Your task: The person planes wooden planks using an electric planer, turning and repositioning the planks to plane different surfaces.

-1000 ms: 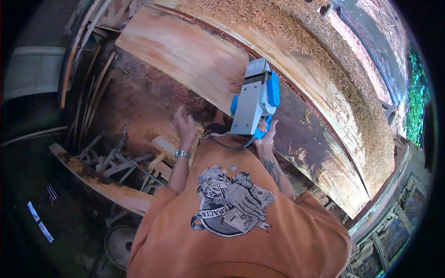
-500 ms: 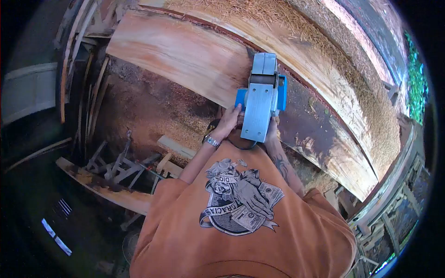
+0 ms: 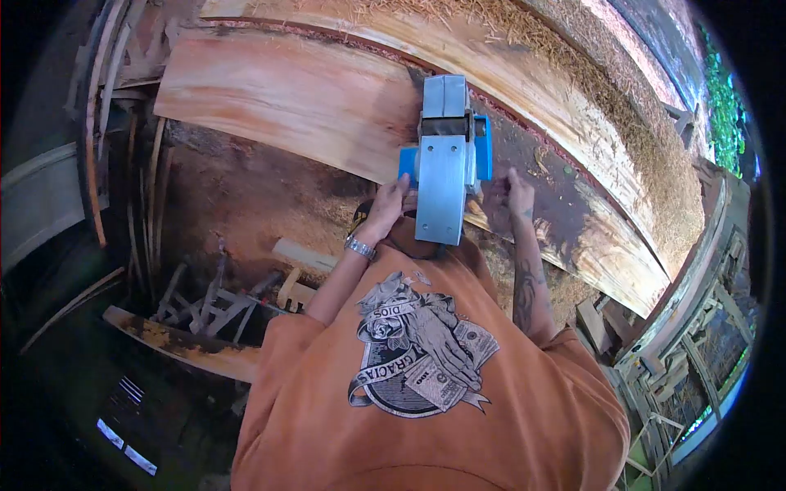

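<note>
Planer (image 3: 440,184) gripped by left fingers (image 3: 399,187), right fingers (image 3: 514,180) half-open beside it, shirt (image 3: 426,434) reading "DIOS", "GRACIAS".

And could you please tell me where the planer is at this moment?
In the head view, the planer is just above and right of centre, held sole-up in the left hand, with the right hand apart, to its right.
</note>
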Motion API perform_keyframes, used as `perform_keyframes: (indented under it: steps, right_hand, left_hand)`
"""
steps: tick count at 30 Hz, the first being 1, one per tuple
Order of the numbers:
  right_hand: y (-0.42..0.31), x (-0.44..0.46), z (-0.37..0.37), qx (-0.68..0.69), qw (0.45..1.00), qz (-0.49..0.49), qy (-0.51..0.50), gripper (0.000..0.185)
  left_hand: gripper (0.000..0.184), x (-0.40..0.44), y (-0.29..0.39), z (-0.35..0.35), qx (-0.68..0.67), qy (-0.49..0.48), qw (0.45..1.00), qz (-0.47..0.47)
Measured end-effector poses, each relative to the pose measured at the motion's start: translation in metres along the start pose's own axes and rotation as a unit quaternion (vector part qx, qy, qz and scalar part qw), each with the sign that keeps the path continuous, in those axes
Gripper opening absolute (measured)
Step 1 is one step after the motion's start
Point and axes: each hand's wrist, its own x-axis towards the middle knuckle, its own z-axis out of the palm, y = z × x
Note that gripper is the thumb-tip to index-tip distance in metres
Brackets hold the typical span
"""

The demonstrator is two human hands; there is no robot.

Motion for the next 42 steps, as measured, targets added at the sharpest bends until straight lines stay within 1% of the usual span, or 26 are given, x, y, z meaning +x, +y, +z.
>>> perform_keyframes:
  steps: [1,3,4,7,8,9,10,11,12,13,14,17,19,23,26,29,30,32,35,36,38,41,42]
  right_hand:
    - [-0.005,0.005,0.001,0.034,0.999,-0.014,0.015,0.048]
    - [-0.028,0.005,0.007,0.102,0.993,-0.045,0.044,0.047]
    - [-0.052,-0.005,0.008,-0.028,0.993,-0.094,0.061,0.044]
    - [-0.076,-0.014,0.04,0.022,0.985,-0.151,0.086,0.045]
    - [-0.089,-0.021,0.05,0.052,0.987,-0.14,0.057,0.045]
    - [-0.101,-0.027,0.061,0.013,0.981,-0.182,0.071,0.045]
    - [-0.113,-0.032,0.072,-0.026,0.971,-0.223,0.085,0.045]
    - [-0.119,-0.034,0.08,-0.065,0.958,-0.264,0.097,0.047]
    - [-0.121,-0.03,0.084,-0.086,0.962,-0.241,0.092,0.046]
    - [-0.119,-0.025,0.088,-0.089,0.959,-0.249,0.105,0.046]
    - [-0.115,-0.02,0.093,-0.092,0.955,-0.256,0.117,0.045]
    - [-0.112,-0.014,0.099,-0.101,0.949,-0.264,0.138,0.044]
    - [-0.113,-0.016,0.1,-0.112,0.947,-0.263,0.147,0.043]
    - [-0.118,-0.019,0.102,-0.133,0.938,-0.276,0.165,0.039]
    - [-0.119,-0.02,0.101,-0.152,0.933,-0.28,0.167,0.038]
    - [-0.122,-0.021,0.101,-0.159,0.926,-0.297,0.17,0.037]
    - [-0.121,-0.021,0.101,-0.16,0.923,-0.306,0.171,0.037]
    - [-0.12,-0.02,0.101,-0.15,0.925,-0.306,0.169,0.037]
    - [-0.118,-0.019,0.1,-0.148,0.927,-0.303,0.167,0.038]
    - [-0.118,-0.019,0.1,-0.15,0.927,-0.302,0.166,0.039]
    - [-0.12,-0.02,0.101,-0.148,0.928,-0.298,0.167,0.039]
    - [-0.117,-0.018,0.1,-0.15,0.926,-0.305,0.166,0.039]
    - [-0.117,-0.017,0.099,-0.15,0.924,-0.31,0.166,0.039]
  left_hand:
    - [0.041,0.003,-0.005,-0.005,0.043,-0.005,0.999,-0.006]
    - [0.044,-0.01,0.019,0.005,0.046,0.002,0.999,-0.005]
    - [0.045,-0.016,0.026,0.008,0.048,0.006,0.999,-0.007]
    - [0.046,-0.001,0.02,-0.006,0.132,0.012,0.99,0.04]
    - [0.045,0.003,0.021,-0.009,0.217,0.048,0.968,0.113]
    - [0.044,0.006,0.025,-0.011,0.299,0.082,0.933,0.184]
    - [0.043,0.008,0.03,-0.012,0.377,0.115,0.883,0.253]
    - [0.043,0.006,0.046,-0.007,0.348,0.115,0.897,0.245]
    - [0.043,0.001,0.07,0.003,0.318,0.116,0.91,0.238]
    - [0.043,0.003,0.084,0.009,0.289,0.116,0.922,0.231]
    - [0.048,0.02,0.081,0.008,0.231,0.117,0.938,0.231]
    - [0.057,0.065,0.08,0.018,0.148,0.138,0.943,0.265]
    - [0.062,0.082,0.09,0.029,0.163,0.139,0.952,0.218]
    - [0.07,0.086,0.108,0.051,0.195,0.148,0.96,0.133]
    - [0.071,0.078,0.111,0.055,0.198,0.133,0.963,0.127]
    - [0.071,0.091,0.093,0.048,0.164,0.126,0.961,0.181]
    - [0.067,0.094,0.087,0.046,0.16,0.124,0.965,0.167]
    - [0.059,0.08,0.097,0.05,0.151,0.12,0.971,0.139]
    - [0.063,0.089,0.091,0.046,0.118,0.097,0.979,0.138]
    - [0.068,0.091,0.088,0.049,0.141,0.109,0.975,0.131]
    - [0.076,0.079,0.104,0.064,0.185,0.133,0.967,0.118]
    - [0.077,0.088,0.098,0.08,0.202,0.175,0.954,0.133]
    - [0.076,0.091,0.094,0.079,0.201,0.17,0.954,0.142]
